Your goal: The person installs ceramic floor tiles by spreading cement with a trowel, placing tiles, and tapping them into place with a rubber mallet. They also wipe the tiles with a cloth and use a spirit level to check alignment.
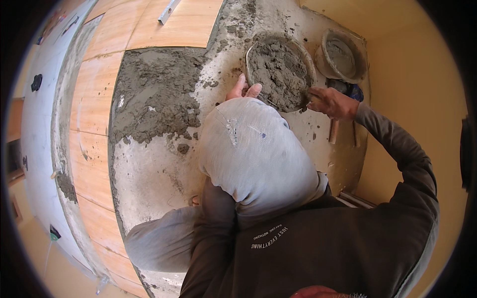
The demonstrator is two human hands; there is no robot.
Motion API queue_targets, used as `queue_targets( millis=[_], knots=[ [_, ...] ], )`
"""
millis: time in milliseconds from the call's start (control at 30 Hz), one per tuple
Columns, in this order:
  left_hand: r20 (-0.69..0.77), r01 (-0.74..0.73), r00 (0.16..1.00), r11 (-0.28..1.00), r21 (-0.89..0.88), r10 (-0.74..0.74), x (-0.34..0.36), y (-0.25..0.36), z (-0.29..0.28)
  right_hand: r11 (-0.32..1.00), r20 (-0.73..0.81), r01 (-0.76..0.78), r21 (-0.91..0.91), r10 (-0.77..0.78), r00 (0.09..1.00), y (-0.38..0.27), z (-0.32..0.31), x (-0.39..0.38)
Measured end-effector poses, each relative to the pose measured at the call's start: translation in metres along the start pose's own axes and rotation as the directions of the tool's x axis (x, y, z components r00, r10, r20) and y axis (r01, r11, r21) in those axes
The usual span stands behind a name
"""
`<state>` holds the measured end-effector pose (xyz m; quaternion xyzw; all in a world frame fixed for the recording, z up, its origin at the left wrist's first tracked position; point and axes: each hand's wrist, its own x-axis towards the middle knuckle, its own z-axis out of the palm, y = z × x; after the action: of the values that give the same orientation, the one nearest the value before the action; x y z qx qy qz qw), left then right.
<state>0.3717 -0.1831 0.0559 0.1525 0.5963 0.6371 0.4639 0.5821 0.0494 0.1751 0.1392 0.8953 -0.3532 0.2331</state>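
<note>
In front of my raised knee stands a round mortar tub point(311, 67) filled with lumpy grey mortar point(277, 72). My left hand point(242, 89) is at its near left rim, closed against the edge; the knee hides part of this hand. On the near right side, my right hand point(334, 103) grips the rim with bent fingers. To the left, a rough bed of wet mortar point(154, 94) is spread on the floor, bordered by wood-look tiles point(92, 99) on its left and far sides.
A second bucket point(322, 58) with grey slurry stands by the yellow wall point(417, 94) at right. A dark blue object point(356, 92) and a wooden handle point(333, 132) lie near it. A metal bar point(168, 12) rests on the far tiles. Mortar crumbs dot the concrete floor point(154, 174).
</note>
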Motion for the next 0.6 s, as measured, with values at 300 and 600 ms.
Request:
queue_targets(
  millis=[300, 600],
  knots=[
    [0.067, 0.008, 0.998, 1.0, 0.012, -0.008, 0.011, 0.012, 0.021, 0.774, 0.107, -0.253, 0.581, 0.236, 0.966, -0.038, 0.009, 0.009],
    [0.049, 0.011, 0.999, 0.999, -0.031, -0.01, 0.006, 0.015, 0.034, 0.637, 0.183, -0.321, 0.701, 0.274, 0.944, -0.039, -0.003, 0.013]
  ],
)
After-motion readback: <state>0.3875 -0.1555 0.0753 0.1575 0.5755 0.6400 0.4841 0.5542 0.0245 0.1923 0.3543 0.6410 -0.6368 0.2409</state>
